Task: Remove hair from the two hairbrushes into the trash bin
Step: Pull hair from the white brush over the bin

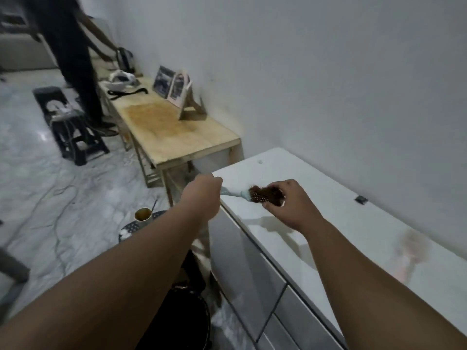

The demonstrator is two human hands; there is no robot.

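A light blue hairbrush [233, 192] is held over the left end of the white dresser top [353, 223]. My left hand [202, 192] is closed around its handle. A clump of reddish-brown hair [264, 193] sits in the bristles, and my right hand [290, 203] grips that clump at the brush head. A second brush [406, 251], pale pink with brownish hair, lies blurred on the dresser top to the right. A black trash bin [187, 322] stands on the floor below my left forearm, beside the dresser.
A wooden bench [177, 127] with photo frames [174, 87] runs along the wall beyond the dresser. Another person [70, 54] stands at its far end. A black stool [73, 127], loose cables and a cup [142, 214] on a round stool occupy the floor.
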